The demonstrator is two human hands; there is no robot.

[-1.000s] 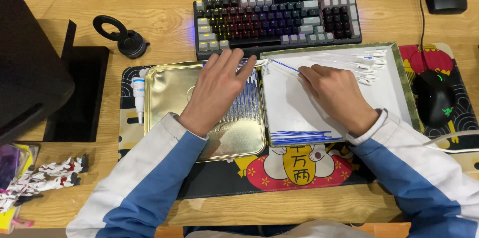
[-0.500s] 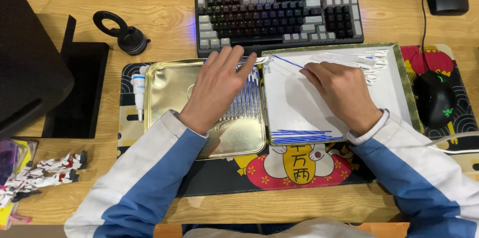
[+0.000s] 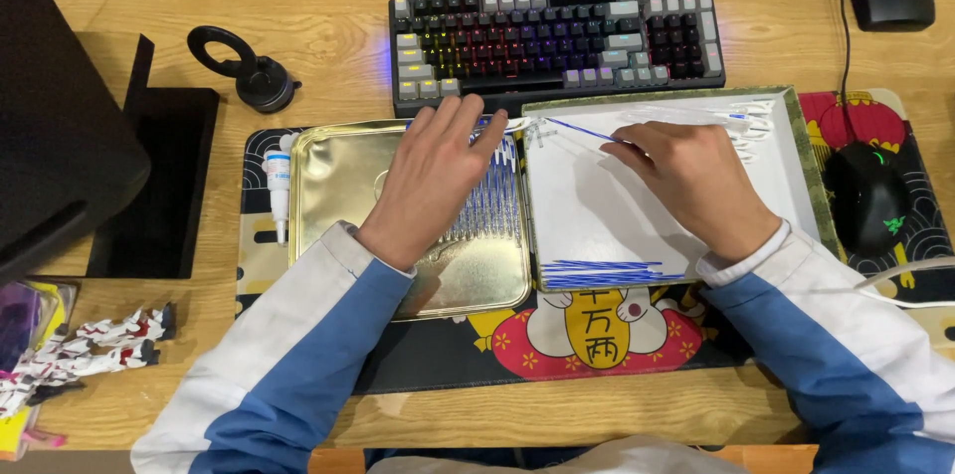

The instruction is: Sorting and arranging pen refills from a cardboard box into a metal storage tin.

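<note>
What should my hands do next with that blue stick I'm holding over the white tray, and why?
Probably carry the blue stick left and lay it beside the row of sticks in the gold tray. The right hand pinches it at the white tray's top edge, and the left hand lies flat by that row.

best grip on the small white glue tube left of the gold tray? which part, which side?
Grip the white tube across its wider body, near the blue-labelled middle, not the thin nozzle that points toward the near desk edge. It lies flat, lengthwise beside the gold tray, so come from above with fingers closing on its left and right sides. The tray rim is tight on the right; the left side looks freer.
</note>
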